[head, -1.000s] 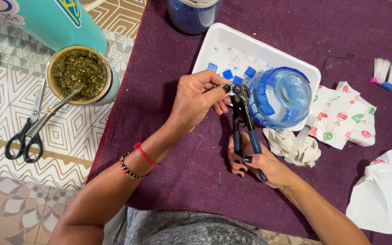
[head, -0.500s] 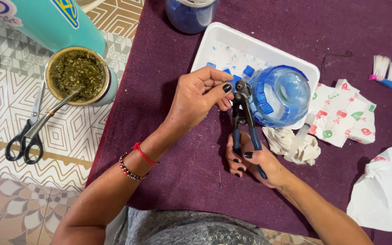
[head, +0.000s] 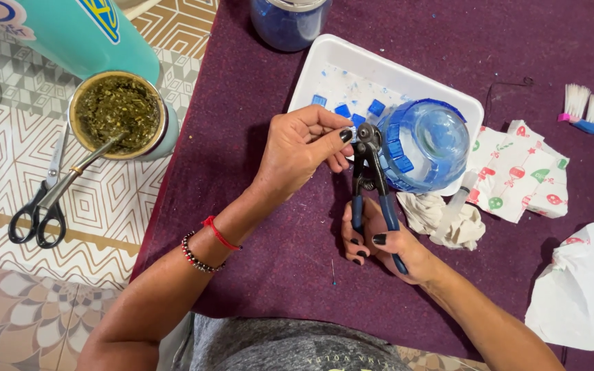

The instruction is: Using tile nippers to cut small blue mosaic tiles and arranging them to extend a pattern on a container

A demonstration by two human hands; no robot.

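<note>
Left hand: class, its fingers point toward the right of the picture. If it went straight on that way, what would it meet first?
The left hand would first meet the head of the blue-handled nippers, which its fingertips all but touch; depth is unclear.

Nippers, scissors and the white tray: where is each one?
Nippers [head: 368, 180]: head view, on the dark metal neck below the jaws.
Scissors [head: 34, 218]: head view, on the black handle loops.
White tray [head: 309, 77]: head view, on the left rim.

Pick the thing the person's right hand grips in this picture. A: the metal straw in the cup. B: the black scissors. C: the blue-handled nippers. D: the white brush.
C: the right hand is wrapped round the blue handles of the nippers, while the left hand pinches at their head above the purple cloth.
</note>
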